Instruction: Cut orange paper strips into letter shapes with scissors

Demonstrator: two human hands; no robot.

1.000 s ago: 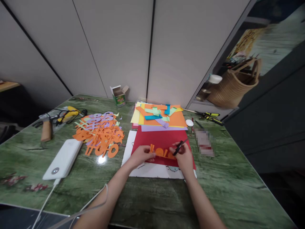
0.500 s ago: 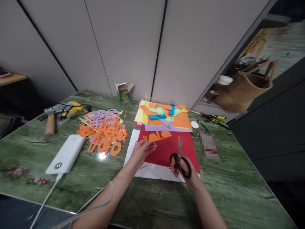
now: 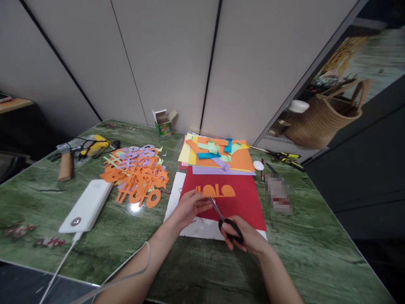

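Observation:
Between the fingers of my left hand is the left end of an orange paper cutout with rounded shapes along one straight edge. My right hand grips black-handled scissors by the finger loops. The blade tips point up and left and reach the lower edge of the cutout near my left fingers. Both hands are above a red sheet, which lies on a white sheet. Whether the blades are closed on the paper I cannot tell.
Left of the sheets lies a pile of orange, purple and green cutouts. A white power bank with a cable is nearer me. Coloured sheets with folded strips lie behind. A small green box and yellow-black pliers stand farther off.
The scissors have swung left and down, from pointing upward with parted blades to touching the cutout's lower edge. My left hand and the cutout have shifted slightly right and nearer me.

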